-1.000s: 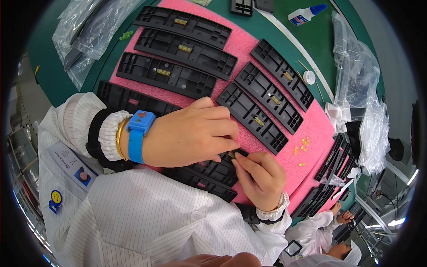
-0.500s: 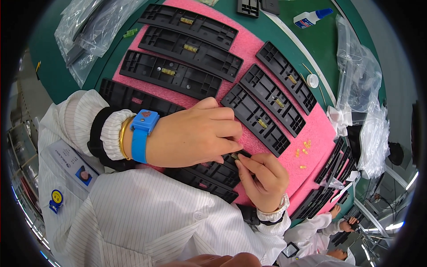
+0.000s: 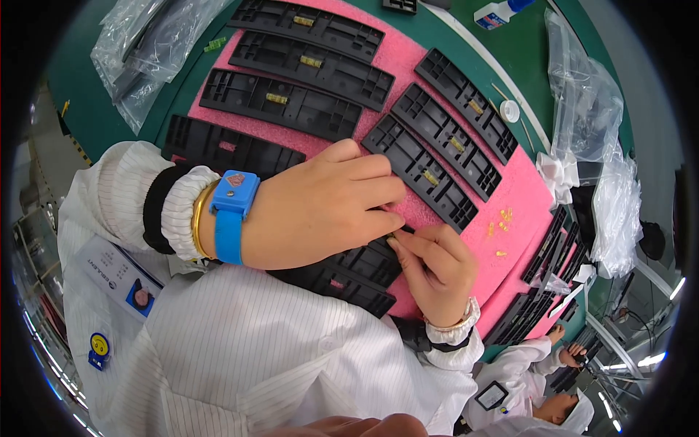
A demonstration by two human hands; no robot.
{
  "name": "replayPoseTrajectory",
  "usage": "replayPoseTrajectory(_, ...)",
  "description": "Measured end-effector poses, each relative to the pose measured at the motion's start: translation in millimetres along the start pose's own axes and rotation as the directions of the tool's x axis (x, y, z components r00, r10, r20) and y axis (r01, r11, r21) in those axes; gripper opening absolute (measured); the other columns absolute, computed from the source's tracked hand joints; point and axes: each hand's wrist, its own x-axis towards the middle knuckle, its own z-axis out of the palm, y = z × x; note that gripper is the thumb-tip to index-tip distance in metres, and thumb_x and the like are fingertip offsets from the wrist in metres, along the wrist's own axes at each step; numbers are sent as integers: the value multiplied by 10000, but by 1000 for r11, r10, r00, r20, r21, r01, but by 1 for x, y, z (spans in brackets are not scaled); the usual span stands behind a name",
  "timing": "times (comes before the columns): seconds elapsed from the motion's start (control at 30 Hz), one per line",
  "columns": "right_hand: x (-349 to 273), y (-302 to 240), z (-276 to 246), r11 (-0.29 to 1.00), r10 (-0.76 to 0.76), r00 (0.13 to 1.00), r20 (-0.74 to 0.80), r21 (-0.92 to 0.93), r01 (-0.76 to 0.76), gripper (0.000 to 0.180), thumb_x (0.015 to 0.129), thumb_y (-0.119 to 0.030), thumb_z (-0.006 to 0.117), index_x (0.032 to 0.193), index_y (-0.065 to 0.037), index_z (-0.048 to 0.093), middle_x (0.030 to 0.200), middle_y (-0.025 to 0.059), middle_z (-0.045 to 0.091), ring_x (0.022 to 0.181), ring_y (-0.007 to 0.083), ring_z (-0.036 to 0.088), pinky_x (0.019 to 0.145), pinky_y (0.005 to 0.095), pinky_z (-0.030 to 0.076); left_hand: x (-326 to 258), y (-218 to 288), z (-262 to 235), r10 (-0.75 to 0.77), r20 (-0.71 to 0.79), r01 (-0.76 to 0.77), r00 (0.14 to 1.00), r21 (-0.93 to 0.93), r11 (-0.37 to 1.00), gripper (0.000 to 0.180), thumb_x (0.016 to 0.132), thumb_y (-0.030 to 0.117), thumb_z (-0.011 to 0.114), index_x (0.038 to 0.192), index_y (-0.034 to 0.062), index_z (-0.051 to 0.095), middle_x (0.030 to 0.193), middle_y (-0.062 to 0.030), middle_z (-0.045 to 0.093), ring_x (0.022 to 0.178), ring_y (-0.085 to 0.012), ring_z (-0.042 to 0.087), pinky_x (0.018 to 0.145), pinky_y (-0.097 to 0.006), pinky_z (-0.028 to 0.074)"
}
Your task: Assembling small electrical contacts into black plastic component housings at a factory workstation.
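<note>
My left hand (image 3: 320, 200), with a blue strap at its wrist, is closed, its fingers curled down over the black ribbed panels. My right hand (image 3: 437, 273) meets it fingertip to fingertip, thumb and forefinger pinched. A speck of a small yellow piece (image 3: 392, 237) shows at the right fingertips; most of it is hidden. What the left fingers hold, if anything, is covered by the hand. Beneath both hands lies a black ribbed panel (image 3: 364, 266). Further black panels (image 3: 280, 105) lie beyond, several with a yellow-green tube-shaped piece (image 3: 277, 98) at the middle.
Pink foam (image 3: 466, 226) covers the green table (image 3: 87, 95). Loose yellow pieces (image 3: 504, 222) lie to the right, near a white cap (image 3: 510, 111) and thin sticks. A glue bottle (image 3: 495, 14) and plastic bags (image 3: 590, 116) are farther off. Another person (image 3: 510, 386) works at lower right.
The panels and table have shifted upward in the view. Both hands stay together, fingertips slightly higher; the right hand has tilted a little. Less of the yellow piece shows now.
</note>
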Motion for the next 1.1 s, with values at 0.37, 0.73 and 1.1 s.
replayPoseTrajectory(0.37,4,1,-2,999,29,999,-22,14,-29,173,746,-48,834,890,-41,737,783,55,616,624,202,621,530,316,482,21,3,0,52,116,-51,992,-18,999,185,775,109,653,924,-1,656,968,-94,556,925,-276,588,793,-375,501)
replayPoseTrajectory(0.73,-2,4,-2,999,33,999,-44,-18,-34,166,794,-143,804,810,-77,653,763,50,549,624,249,601,520,369,460,25,5,4,28,143,-14,989,-92,996,215,777,111,661,970,17,676,986,-91,566,883,-281,610,709,-383,522)
replayPoseTrajectory(1.1,-5,7,-9,949,120,991,-56,300,-98,114,822,-50,796,910,-15,735,834,77,658,689,195,666,589,302,522,25,8,5,-9,41,14,999,-118,993,157,758,53,754,897,29,685,968,-94,596,847,-286,626,705,-385,522)
